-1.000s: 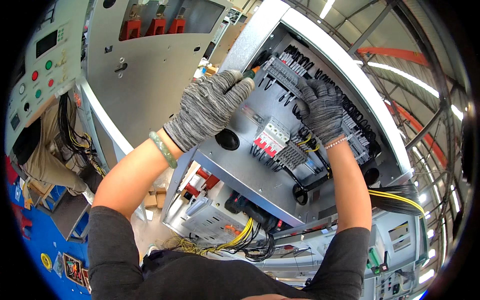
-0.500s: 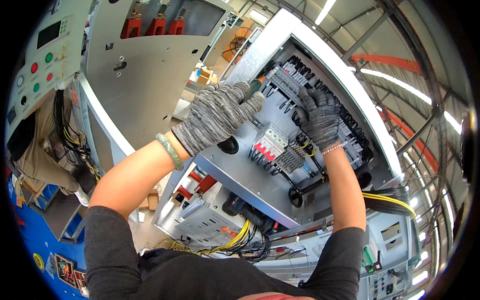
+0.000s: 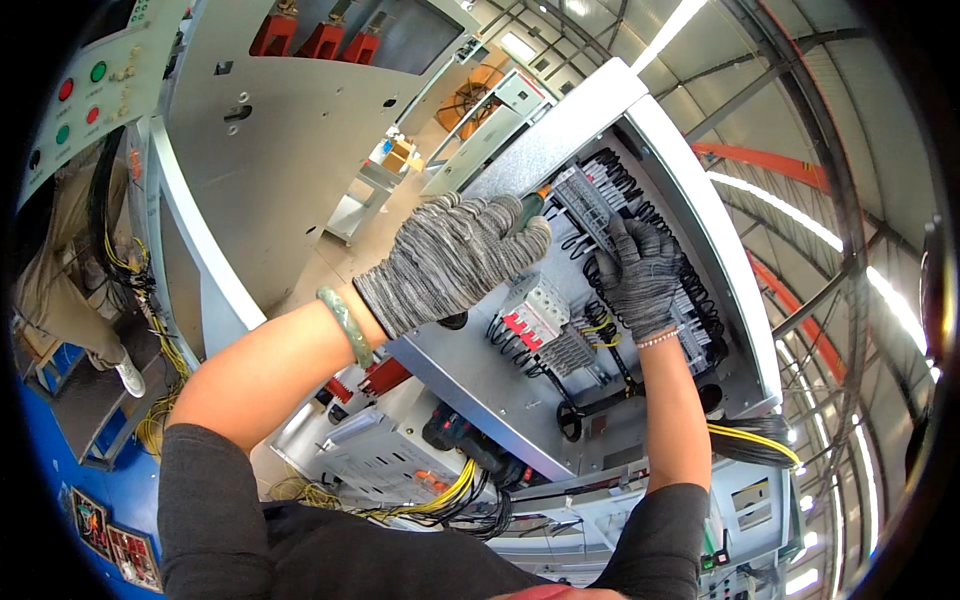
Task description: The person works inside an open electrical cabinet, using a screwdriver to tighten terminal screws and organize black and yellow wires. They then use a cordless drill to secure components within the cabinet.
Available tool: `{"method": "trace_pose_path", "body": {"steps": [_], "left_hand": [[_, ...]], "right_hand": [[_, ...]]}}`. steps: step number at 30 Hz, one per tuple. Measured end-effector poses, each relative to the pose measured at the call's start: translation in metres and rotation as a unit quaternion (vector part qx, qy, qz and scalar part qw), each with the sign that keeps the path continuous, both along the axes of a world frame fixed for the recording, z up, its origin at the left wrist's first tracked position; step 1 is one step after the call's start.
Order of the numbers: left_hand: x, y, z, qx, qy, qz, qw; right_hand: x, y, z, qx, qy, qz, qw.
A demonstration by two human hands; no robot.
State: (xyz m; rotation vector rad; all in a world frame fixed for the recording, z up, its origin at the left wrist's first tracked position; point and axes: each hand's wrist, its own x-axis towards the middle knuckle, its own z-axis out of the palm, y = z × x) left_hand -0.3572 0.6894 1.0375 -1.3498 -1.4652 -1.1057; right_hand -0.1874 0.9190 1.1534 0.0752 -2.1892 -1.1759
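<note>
My left hand [image 3: 455, 255], in a grey knitted glove, is closed round a screwdriver [image 3: 531, 208] with a green and orange handle. The tool points toward the upper end of a grey terminal block [image 3: 583, 205] inside an open metal cabinet [image 3: 470, 365]; its tip is too small to make out. My right hand [image 3: 640, 280], also gloved, lies over the lower part of that block with its fingers apart and fingertips against it. Black wires [image 3: 655, 215] loop along the block's far side. Below my hands sits a breaker [image 3: 535, 312] with red parts.
A black power drill [image 3: 470, 445] rests near the cabinet's lower edge, beside yellow and black cables [image 3: 450, 495]. A large metal panel [image 3: 300, 140] stands at the left. Another person's leg [image 3: 70, 310] shows at the far left. A thick cable bundle [image 3: 755, 440] hangs at the right.
The whole view has shifted. My left hand still grips the screwdriver near the terminal block's upper end, and my right hand stays at the block, its fingers slightly repositioned.
</note>
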Motion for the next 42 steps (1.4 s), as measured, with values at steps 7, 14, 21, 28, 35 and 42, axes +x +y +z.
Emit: {"method": "trace_pose_path", "body": {"steps": [7,14,21,28,35,42], "left_hand": [[0.003,0.009,0.002,0.125,-0.025,0.007,0.992],[-0.007,0.018,-0.011,0.137,0.057,-0.023,0.989],[0.007,0.018,-0.019,0.049,-0.121,-0.05,0.99],[-0.011,0.018,-0.02,0.113,0.084,-0.022,0.99],[0.001,0.017,-0.01,0.072,-0.011,0.055,0.996],[-0.002,0.021,-0.038,0.094,0.085,0.06,0.99]], "right_hand": [[-0.008,0.004,-0.001,0.004,0.002,0.01,1.0],[-0.005,0.002,-0.001,0.026,-0.002,0.023,0.999],[-0.008,0.003,0.0,0.046,-0.002,0.028,0.999],[-0.007,0.011,-0.001,0.045,-0.013,0.048,0.998],[-0.009,0.01,-0.003,0.054,-0.004,0.035,0.998],[-0.006,0.014,-0.002,0.062,-0.003,0.037,0.997]]}}
